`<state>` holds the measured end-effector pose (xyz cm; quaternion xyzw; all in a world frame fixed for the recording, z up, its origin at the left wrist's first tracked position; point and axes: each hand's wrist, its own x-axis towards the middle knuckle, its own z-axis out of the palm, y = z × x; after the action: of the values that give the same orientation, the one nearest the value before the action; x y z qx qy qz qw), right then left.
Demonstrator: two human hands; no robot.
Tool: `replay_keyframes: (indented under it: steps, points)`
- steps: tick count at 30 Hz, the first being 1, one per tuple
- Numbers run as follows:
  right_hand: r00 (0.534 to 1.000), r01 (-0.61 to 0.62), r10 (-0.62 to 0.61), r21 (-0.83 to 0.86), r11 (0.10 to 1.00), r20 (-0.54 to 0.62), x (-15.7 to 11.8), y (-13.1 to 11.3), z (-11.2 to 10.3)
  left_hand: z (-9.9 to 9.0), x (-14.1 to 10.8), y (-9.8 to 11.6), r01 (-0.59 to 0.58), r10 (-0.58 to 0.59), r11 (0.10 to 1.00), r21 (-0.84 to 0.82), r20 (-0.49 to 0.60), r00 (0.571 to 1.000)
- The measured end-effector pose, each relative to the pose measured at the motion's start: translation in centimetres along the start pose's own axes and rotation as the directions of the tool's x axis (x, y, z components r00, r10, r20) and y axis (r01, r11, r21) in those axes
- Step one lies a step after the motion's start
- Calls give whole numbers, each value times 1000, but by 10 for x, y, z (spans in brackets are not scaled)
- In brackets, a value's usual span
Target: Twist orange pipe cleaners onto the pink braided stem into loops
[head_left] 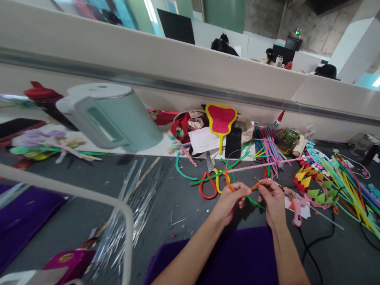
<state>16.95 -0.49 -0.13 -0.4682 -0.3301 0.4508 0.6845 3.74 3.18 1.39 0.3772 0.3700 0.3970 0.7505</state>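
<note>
My left hand point(233, 202) pinches an orange pipe cleaner point(228, 180) between thumb and fingertips. Its other end runs to my right hand point(272, 200), whose thumb and forefinger are closed on it. A pink twisted pipe cleaner point(255, 166) stretches out to the right beyond my hands, its left end meeting the orange one. Just left of my left hand lie scissors point(208, 190) with one orange-red and one yellow handle loop. Green pipe cleaners point(204, 180) cross over them and pass behind my hands. Near my right hand rests a pink glue gun point(297, 213).
A pale green kettle point(118, 118) stands at the back left. Clear sticks and silvery strands point(139, 209) spread on the left. Coloured pipe cleaner bundles point(353, 190) and a petal-shaped garland point(305, 180) lie right. Behind are a phone point(233, 143) and a red-yellow fan-shaped piece point(221, 118).
</note>
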Motion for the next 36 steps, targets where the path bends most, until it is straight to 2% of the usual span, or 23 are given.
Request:
replay_keyframes:
  steps: [2,5,10,17,22,26,32,34,36]
  points:
    - [1000,2,-2,2,1000,3,-1,1,1,1,0,0,-14,14,999,36,-2,1000]
    - [1000,-1,1,-24,1000,-3,0,2,1,3,-1,1,-93,97,984,151,-16,995]
    - [999,-44,43,-54,998,-21,2,5,-2,7,-4,3,-204,230,913,354,-33,973]
    - [994,-110,109,-38,993,-28,2,5,-2,7,-4,6,-293,323,830,475,18,946]
    - [994,-111,110,-58,992,-28,4,6,-4,3,-2,4,-378,410,713,591,86,908]
    - [992,-113,107,-97,989,-68,5,6,-6,-1,1,-6,-395,472,602,693,90,877]
    - [995,-70,56,-180,981,-87,4,8,-7,-3,1,-11,-412,513,521,748,111,851]
    - [994,-58,39,-183,981,-103,3,9,-6,-1,0,-9,-431,520,513,742,131,844]
    - [994,-45,28,-157,987,-108,3,8,-5,0,-1,-5,-420,494,594,686,102,864]
